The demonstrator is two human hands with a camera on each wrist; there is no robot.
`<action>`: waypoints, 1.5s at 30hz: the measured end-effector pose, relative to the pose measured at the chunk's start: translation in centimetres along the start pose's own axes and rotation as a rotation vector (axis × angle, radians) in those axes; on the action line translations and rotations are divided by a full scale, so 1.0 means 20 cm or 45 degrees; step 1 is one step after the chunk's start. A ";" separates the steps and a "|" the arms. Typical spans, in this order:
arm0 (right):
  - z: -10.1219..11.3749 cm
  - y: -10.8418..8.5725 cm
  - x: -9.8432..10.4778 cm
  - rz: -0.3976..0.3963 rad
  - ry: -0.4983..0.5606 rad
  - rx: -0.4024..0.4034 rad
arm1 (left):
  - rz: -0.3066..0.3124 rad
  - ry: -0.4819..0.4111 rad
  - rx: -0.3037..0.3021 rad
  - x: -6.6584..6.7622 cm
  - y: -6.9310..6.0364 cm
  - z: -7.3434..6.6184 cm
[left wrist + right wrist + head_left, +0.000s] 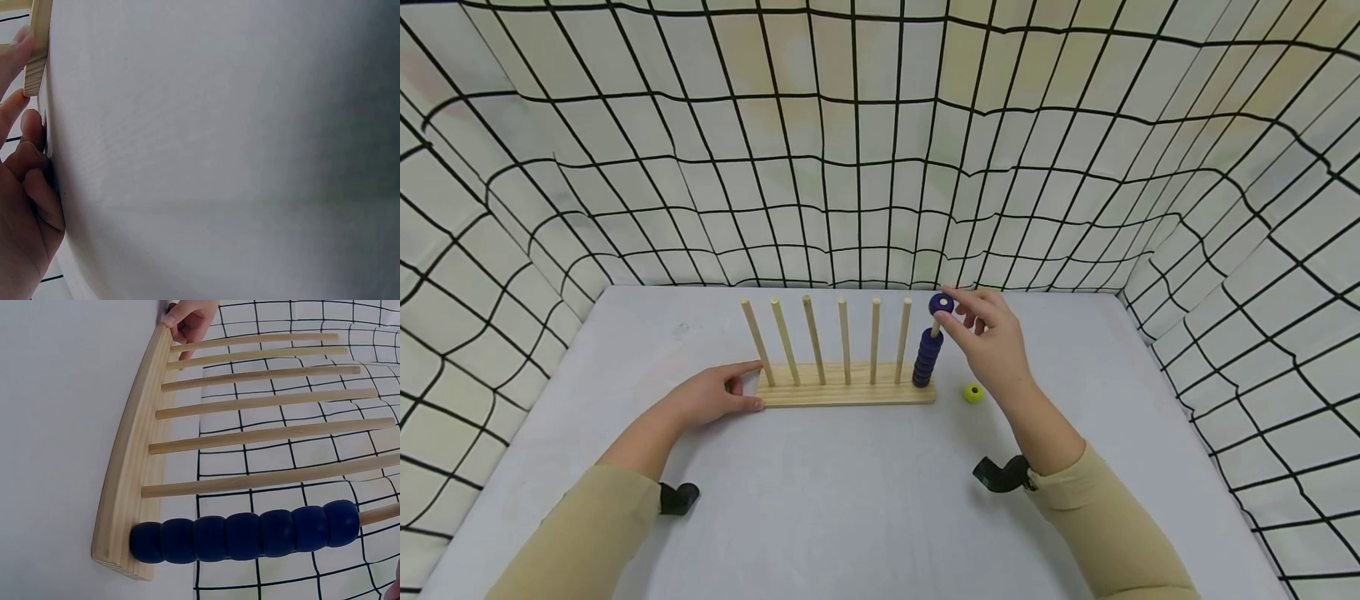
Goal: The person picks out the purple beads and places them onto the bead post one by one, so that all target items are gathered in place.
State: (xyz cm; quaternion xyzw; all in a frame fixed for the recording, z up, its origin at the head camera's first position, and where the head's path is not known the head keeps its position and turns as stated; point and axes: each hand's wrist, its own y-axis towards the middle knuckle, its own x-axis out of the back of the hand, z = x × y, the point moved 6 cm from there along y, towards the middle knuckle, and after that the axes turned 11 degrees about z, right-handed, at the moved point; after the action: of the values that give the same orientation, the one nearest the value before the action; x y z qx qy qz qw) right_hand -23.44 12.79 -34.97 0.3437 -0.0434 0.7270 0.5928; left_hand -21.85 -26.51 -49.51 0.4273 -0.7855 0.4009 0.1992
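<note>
A pale wooden peg rack [850,397] with several upright pegs stands on the white table. My left hand [711,393] holds the rack's left end, thumb at the front corner and index finger at the back. Several dark blue beads [244,536] are stacked on the rightmost peg. At that peg's top, my right hand [996,337] pinches another dark blue bead [935,302] between thumb and fingers; the peg tip shows in its hole. In the right wrist view this bead is out of frame.
A yellow-green bead [973,392] lies on the table [850,500] just right of the rack, below my right hand. Black netting [857,167] over white panels rises behind and along both sides. A dark wrist mount [1000,475] sticks out from the right sleeve.
</note>
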 end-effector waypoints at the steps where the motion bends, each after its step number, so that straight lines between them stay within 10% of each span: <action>1: -0.01 0.00 0.00 0.004 0.002 -0.004 | 0.000 0.001 0.003 0.00 0.00 0.00; 45: -0.23 -0.10 -0.15 0.036 0.140 -0.175 | -0.002 -0.004 0.025 -0.01 0.00 -0.01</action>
State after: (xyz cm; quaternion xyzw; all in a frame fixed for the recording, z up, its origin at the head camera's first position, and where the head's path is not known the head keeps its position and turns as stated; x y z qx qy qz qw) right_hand -23.57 13.08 -40.87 0.2610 -0.0656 0.7484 0.6062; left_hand -21.71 -26.19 -49.57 0.4306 -0.7814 0.4078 0.1942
